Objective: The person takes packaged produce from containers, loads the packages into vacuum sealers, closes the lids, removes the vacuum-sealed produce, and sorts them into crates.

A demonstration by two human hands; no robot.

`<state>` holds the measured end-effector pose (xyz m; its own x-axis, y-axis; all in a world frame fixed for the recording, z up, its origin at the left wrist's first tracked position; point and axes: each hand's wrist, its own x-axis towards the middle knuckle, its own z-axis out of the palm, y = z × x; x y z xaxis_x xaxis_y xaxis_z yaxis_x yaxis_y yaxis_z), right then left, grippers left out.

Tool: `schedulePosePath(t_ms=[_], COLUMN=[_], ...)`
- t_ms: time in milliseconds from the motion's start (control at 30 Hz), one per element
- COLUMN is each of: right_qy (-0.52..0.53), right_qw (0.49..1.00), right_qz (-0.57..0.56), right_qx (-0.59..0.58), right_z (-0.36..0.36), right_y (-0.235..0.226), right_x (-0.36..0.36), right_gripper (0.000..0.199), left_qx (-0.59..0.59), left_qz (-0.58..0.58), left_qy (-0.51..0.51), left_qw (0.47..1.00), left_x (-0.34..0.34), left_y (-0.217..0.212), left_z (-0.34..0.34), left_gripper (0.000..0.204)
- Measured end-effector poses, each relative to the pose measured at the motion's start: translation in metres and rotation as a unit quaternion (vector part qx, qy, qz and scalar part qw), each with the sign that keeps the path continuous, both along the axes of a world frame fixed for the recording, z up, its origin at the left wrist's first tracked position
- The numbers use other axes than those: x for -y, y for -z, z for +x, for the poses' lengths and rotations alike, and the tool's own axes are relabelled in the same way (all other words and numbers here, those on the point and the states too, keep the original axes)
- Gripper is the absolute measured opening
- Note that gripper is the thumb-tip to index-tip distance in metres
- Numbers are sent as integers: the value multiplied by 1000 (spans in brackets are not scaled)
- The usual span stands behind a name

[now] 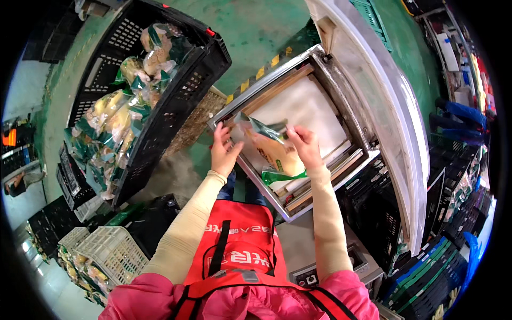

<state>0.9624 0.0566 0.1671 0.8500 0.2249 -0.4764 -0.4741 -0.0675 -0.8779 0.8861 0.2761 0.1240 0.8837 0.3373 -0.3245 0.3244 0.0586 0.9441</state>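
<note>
Red apron (234,229) cloth lies nearest, below both hands. Off to the right of the hands stands a raised, clear-edged lid (384,96); well to their left is a black crate (165,114) heaped with filled bags (114,114). Under the hands sits an open metal chamber (309,106) with a white bed. One green-and-clear bag (282,154), pale yellow inside, lies tilted over that bed, between the hands. The right hand (306,146) pinches its film at the upper edge; the left hand (226,152) is spread, gripping nothing, though blur hides whether its fingertips brush the bag. The step looks like laying the bag in place. The next move seems to call for a light left-hand hold and smoothing the film flat.
</note>
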Motion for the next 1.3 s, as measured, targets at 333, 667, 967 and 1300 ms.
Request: schedulePosePath(t_ms=[333, 667, 967, 1300], right_qy=[103, 127, 118, 145], right_qw=[993, 980, 972, 969], right_qz=[-22, -150, -197, -197], right_qx=[60, 30, 41, 34], right_z=[-18, 62, 83, 98], right_y=[-7, 51, 85, 92], right_x=[16, -5, -21, -36], right_gripper=[14, 21, 23, 30], left_qx=[-23, -57, -82, -119], left_qz=[-249, -431, -442, -394], left_qy=[111, -150, -282, -423], left_qw=[962, 888, 848, 807], left_x=[14, 46, 52, 57], left_y=[23, 51, 43, 45], left_z=[26, 25, 41, 55], left_gripper=[18, 34, 32, 26])
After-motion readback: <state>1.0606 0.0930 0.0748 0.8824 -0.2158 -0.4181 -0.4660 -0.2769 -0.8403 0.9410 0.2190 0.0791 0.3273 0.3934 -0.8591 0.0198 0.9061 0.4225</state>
